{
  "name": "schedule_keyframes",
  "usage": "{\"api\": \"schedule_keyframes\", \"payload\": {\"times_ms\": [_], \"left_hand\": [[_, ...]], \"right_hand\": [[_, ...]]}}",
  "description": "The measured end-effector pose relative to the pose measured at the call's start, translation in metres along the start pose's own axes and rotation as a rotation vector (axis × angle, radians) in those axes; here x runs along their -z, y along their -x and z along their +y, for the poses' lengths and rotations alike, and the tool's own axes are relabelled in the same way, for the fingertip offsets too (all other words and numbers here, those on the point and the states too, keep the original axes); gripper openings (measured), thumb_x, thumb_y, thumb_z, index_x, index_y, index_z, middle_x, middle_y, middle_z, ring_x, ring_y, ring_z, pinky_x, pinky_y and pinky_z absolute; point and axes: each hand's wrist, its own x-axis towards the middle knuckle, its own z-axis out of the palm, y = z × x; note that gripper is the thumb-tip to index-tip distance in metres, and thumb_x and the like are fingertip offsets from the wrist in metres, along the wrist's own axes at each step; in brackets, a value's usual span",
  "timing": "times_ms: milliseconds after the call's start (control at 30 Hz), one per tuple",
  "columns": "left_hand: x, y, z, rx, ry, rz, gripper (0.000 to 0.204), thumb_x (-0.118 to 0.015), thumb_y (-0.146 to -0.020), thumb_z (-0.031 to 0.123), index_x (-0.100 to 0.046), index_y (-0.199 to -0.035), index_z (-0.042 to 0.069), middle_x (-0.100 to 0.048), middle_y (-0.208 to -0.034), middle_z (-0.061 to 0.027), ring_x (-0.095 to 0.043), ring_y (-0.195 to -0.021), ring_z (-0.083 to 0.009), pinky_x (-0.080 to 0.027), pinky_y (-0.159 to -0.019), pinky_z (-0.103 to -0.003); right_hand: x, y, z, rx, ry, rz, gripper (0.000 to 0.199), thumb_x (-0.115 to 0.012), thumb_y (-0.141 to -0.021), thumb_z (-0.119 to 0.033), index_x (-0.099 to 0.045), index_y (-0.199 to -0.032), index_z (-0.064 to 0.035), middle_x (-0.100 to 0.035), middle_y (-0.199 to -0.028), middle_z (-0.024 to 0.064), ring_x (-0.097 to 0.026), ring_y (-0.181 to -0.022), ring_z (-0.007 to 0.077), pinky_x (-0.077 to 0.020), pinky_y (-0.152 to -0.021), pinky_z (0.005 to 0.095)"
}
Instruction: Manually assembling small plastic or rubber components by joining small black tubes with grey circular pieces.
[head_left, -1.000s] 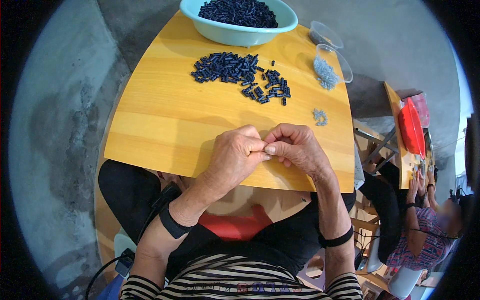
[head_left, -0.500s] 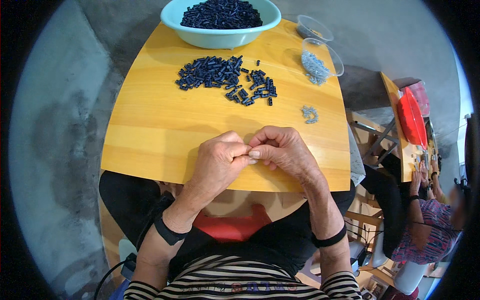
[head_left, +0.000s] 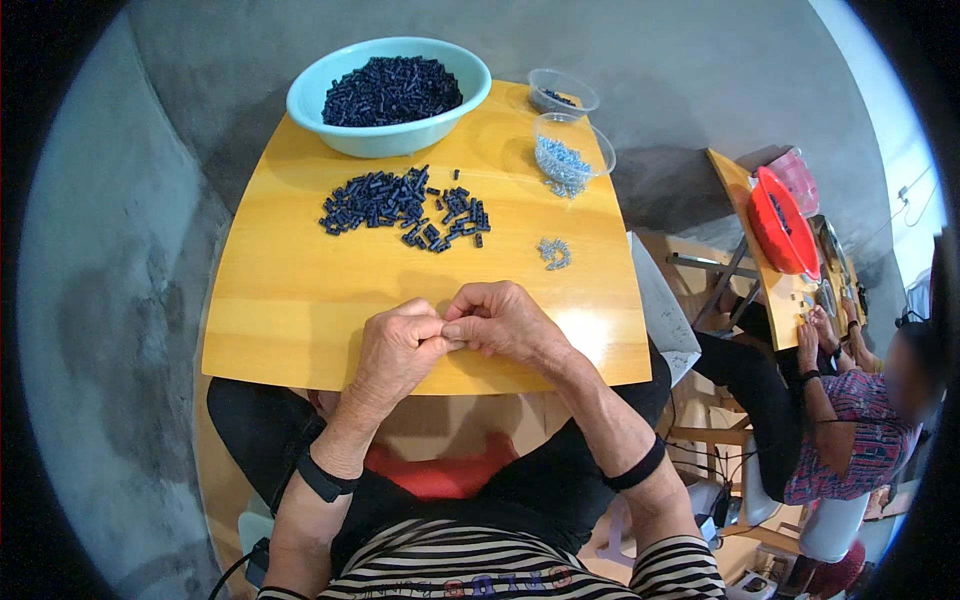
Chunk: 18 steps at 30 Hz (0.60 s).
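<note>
Over the near part of the yellow wooden table (head_left: 270,330), my left hand (head_left: 396,345) and my right hand (head_left: 500,322) meet with their fingertips pressed together. Both are closed in a pinch, and whatever sits between the fingers is too small and covered to make out. Beyond them lies a loose pile of small black plastic parts (head_left: 372,202), with several more scattered at its right side (head_left: 460,220). Right of these rests a little heap of silvery metal screws (head_left: 553,254).
A pale turquoise basin (head_left: 390,140) full of black parts stands at the far edge. To its right are a tipped clear tub of screws (head_left: 563,160) and another clear tub (head_left: 562,92). At another table on the right, a person (head_left: 850,430) works near a red basin (head_left: 780,225).
The view has shifted, so the table and its contents appear lower and further left. My hands stay pinched together, with the right wrist turned a little.
</note>
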Motion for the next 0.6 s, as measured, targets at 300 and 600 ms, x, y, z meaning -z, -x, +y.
{"api": "schedule_keyframes", "payload": {"times_ms": [300,600], "left_hand": [[-0.0025,0.0014,-0.0008,0.013,0.026,0.034,0.018,-0.077,-0.066,0.021,-0.067,-0.069,0.006,-0.054,-0.061,-0.0071,-0.056,-0.056,-0.0229,-0.043,-0.050,-0.034],[-0.0021,0.0048,-0.0018,0.018,0.032,0.055,0.017,-0.077,-0.067,0.016,-0.067,-0.070,0.003,-0.054,-0.062,-0.0071,-0.055,-0.056,-0.0181,-0.042,-0.052,-0.031]], "right_hand": [[-0.0043,0.0034,0.0032,0.027,0.020,0.074,0.016,-0.068,-0.080,-0.015,-0.066,-0.088,-0.0013,-0.063,-0.071,0.0032,-0.054,-0.059,0.0075,-0.0447,-0.051,0.0226],[-0.0096,0.0062,0.0066,0.086,0.011,0.103,0.013,-0.067,-0.083,-0.012,-0.066,-0.091,-0.0023,-0.064,-0.073,0.0024,-0.054,-0.060,0.0052,-0.0449,-0.053,0.0189]]}}
